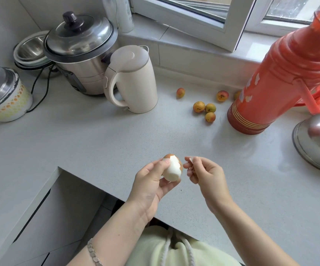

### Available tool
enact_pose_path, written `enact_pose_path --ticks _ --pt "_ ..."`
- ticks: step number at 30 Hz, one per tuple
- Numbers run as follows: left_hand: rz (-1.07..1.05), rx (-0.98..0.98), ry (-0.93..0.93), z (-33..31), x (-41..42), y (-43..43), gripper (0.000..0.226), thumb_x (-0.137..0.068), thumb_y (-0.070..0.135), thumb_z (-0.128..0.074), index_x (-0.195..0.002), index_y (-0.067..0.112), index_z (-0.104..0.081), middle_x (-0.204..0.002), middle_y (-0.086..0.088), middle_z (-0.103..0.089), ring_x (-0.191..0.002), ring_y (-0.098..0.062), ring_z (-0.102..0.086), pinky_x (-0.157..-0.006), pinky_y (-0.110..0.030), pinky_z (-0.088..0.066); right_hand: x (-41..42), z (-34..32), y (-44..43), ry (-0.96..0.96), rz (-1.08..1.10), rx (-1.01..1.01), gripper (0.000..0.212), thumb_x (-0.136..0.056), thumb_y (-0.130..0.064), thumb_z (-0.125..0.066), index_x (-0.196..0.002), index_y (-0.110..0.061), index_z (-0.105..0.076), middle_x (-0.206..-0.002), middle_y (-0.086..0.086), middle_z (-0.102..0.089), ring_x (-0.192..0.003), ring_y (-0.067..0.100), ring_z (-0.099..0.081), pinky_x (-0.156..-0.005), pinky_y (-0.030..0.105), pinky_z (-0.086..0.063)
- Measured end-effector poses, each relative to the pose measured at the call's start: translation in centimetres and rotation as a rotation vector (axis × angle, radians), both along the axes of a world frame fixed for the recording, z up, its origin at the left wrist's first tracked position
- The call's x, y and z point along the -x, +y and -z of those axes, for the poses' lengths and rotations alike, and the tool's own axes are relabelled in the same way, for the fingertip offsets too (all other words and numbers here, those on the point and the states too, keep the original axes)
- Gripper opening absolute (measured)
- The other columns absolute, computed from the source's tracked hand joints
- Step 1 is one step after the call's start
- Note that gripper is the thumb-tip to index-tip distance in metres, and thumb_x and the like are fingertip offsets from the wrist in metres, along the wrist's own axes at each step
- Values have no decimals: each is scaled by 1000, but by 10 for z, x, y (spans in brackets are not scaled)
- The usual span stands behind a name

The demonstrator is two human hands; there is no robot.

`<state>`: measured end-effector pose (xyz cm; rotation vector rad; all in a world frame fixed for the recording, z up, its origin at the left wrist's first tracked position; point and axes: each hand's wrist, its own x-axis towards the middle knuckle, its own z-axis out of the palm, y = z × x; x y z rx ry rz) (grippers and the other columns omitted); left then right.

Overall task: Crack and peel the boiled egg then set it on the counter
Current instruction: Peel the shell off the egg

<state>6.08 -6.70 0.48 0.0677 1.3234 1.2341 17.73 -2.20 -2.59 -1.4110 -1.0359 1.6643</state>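
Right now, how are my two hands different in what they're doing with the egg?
The left hand grips the half-peeled egg; the right hand pinches only a small shell piece. The left hand touches the egg; the right hand sits just beside it. Both hover over the counter edge.

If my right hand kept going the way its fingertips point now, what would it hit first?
Most likely the egg. The right hand, pinching a shell piece, points leftward at the egg held in the left hand, with only a narrow gap between them. Depth is hard to judge.
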Motion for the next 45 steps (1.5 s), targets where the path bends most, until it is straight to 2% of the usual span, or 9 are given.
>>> enact_pose_path --ticks 6,11,17,22,28,34,38,41,45 --pt "8 -6 43 3 0 -1 34 -86 14 -58 -116 -1 -57 -102 -13 -65 -91 -25 -64 -79 -33 -58 -4 -5 -2 77 -38 126 33 -86 6 -38 -76 -9 -65 -66 5 -61 -49 6 -51 -43 14 -36" --pt "27 12 106 5 -2 -2 29 -85 14 -60 -111 2 -60 -106 -18 -67 -89 -24 -66 -74 -27 -59 -2 -8 -2 112 -127 166 20 -90 -15 -48 -87 -4 -64 -57 0 -53 -45 5 -45 -47 17 -33" --pt "4 36 177 3 -6 0 23 -83 15 -63 -104 7 -62 -92 -11 -70 -78 -18 -71 -72 -23 -59 1 -7 -7 -58 -185 -63 12 -82 -22 -62 -87 -16 -71 -67 -8 -63 -54 -5 -54 -52 10 -41" --pt "-10 49 217 2 -10 0 8 -82 14 -65 -87 17 -58 -87 -9 -68 -79 -19 -68 -66 -19 -58 3 0 -7 -305 -159 -269 23 -86 -20 -58 -69 -35 -65 -70 0 -61 -64 10 -55 -62 26 -45" --pt "24 45 218 4 -7 1 14 -82 16 -65 -95 12 -61 -97 -14 -69 -85 -22 -69 -68 -21 -59 2 4 -8 -443 -171 -388 13 -86 -16 -57 -82 -15 -69 -67 -8 -59 -63 5 -55 -60 12 -41" --pt "14 0 -77 8 1 1 33 -86 12 -56 -117 1 -56 -117 -21 -63 -89 -25 -66 -82 -35 -57 -1 -3 -3 -21 -43 13 20 -89 -12 -52 -79 -15 -68 -48 -3 -52 -43 5 -43 -45 14 -38" --pt "-2 -3 -238 9 2 1 23 -87 19 -53 -107 11 -61 -100 -14 -69 -84 -22 -68 -79 -40 -57 -3 -4 -3 210 45 167 19 -91 -11 -48 -87 -13 -66 -53 -3 -50 -43 2 -42 -47 10 -40" --pt "14 -10 -264 8 3 1 21 -88 23 -52 -104 16 -62 -101 -12 -68 -87 -20 -68 -79 -39 -54 -6 -5 1 311 83 244 20 -92 -6 -44 -89 -10 -63 -62 -1 -52 -48 4 -46 -44 11 -41" --pt "35 -21 -252 8 4 1 28 -88 21 -50 -114 14 -59 -111 -16 -63 -90 -21 -63 -82 -38 -53 -9 -8 5 492 103 399 28 -87 -6 -38 -69 -4 -60 -63 8 -54 -51 14 -49 -39 16 -39"
